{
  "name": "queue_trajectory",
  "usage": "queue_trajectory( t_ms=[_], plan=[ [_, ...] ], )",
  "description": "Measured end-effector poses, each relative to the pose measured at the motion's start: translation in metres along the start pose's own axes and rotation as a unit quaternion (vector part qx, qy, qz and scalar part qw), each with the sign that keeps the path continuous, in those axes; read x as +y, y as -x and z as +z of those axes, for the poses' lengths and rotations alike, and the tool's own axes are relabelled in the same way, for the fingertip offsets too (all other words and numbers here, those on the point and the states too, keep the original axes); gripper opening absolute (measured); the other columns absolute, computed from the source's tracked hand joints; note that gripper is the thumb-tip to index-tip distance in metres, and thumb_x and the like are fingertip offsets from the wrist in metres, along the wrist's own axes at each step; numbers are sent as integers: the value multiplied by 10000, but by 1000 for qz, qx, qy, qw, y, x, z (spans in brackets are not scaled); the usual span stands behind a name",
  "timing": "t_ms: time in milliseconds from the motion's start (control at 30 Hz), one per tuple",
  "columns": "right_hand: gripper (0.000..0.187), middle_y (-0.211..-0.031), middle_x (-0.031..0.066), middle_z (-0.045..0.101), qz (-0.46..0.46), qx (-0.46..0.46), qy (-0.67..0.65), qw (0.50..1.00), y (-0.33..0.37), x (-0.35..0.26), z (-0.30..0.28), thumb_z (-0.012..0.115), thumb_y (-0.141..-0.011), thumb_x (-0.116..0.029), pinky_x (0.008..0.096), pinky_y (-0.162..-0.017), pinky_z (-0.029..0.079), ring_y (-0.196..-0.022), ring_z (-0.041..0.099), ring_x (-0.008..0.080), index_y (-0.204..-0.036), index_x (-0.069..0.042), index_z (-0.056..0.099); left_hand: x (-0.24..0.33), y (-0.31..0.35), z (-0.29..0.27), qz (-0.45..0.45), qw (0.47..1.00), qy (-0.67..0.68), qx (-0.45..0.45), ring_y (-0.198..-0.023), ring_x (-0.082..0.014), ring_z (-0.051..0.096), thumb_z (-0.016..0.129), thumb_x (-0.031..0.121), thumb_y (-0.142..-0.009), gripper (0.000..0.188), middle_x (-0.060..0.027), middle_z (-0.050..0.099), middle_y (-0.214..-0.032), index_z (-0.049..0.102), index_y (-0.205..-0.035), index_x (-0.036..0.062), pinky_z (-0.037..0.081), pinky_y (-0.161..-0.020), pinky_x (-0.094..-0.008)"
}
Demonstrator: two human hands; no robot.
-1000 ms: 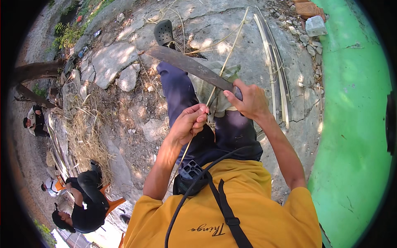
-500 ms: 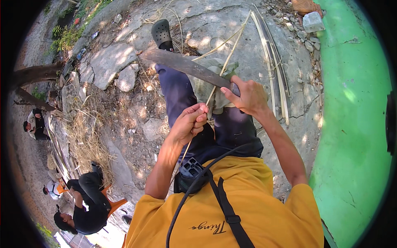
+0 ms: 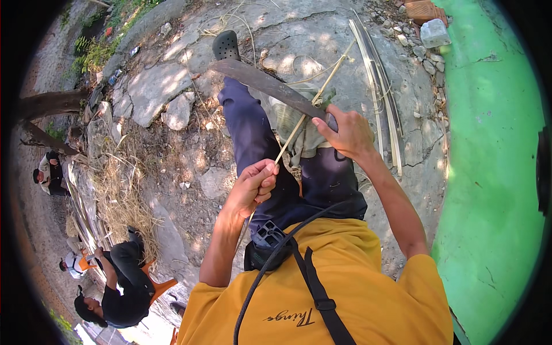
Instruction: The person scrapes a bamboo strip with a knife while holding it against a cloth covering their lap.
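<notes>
My left hand [image 3: 251,187] is closed in a pinch on a thin, pale bamboo strip [image 3: 291,140], and its tail runs down beside my waist. From that hand the strip slants up and right, meets the blade over my knee, and extends beyond it toward the ground. My right hand [image 3: 349,133] is wrapped round the handle of a machete [image 3: 265,84], a dark, broad blade pointing to the upper left. Under the blade and strip, a grey-green cloth [image 3: 286,122] drapes over my leg. The contact between strip and edge is partly hidden.
Long split bamboo strips [image 3: 376,86] lie on the cracked concrete to the right, before a green wall [image 3: 489,149]. A pale block [image 3: 435,33] sits among rubble. Dry shavings [image 3: 123,195] are heaped at left. A person on an orange chair [image 3: 164,287] sits lower left, with others beyond.
My left hand has drawn back toward my body and left, with the strip. The machete has shifted slightly right and down in my right hand.
</notes>
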State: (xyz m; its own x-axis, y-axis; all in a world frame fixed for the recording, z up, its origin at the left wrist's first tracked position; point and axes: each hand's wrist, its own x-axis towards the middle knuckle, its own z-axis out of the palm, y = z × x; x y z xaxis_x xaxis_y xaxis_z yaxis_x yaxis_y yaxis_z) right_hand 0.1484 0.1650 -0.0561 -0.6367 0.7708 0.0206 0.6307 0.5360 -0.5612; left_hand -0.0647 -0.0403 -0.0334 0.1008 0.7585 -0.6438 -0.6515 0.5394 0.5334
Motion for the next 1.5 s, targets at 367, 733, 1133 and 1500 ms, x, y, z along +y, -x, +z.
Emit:
queue_trajectory(
  t_ms=[367,733,1133,1500],
  plan=[
    [590,-620,210,654,-22,1,20,1000,-2,3,0,620,-967,-660,554,-611,547,-652,709,446,-980,-73,687,-7,7,-6,23,1000,-17,9,-545,3,284,546,243,-1135,184,83,415,-708,588,-1019,106,213,-448,-178],
    [587,-652,224,676,-14,-9,45,999,6,-13,-3,619,-969,-657,550,-636,569,-680,722,450,-1017,-77,699,-12,13,-3,31,999,-29,6,-541,-4,314,561,219,-1130,184,74,439,-693,600,-1005,90,215,-450,-192],
    [586,-669,214,689,6,2,45,999,8,-20,0,616,-969,-662,548,-653,574,-697,731,444,-994,-82,697,-14,7,-4,-18,998,46,-39,-533,-1,280,534,208,-1138,168,79,400,-712,563,-1016,96,195,-423,-189],
    [569,-667,199,689,25,24,0,999,3,-1,9,617,-963,-662,541,-630,568,-707,728,450,-959,-97,684,-9,15,-9,10,978,-205,-36,-616,-49,507,514,318,-1151,271,20,572,-827,587,-1153,58,427,-536,-209]
  ],
)
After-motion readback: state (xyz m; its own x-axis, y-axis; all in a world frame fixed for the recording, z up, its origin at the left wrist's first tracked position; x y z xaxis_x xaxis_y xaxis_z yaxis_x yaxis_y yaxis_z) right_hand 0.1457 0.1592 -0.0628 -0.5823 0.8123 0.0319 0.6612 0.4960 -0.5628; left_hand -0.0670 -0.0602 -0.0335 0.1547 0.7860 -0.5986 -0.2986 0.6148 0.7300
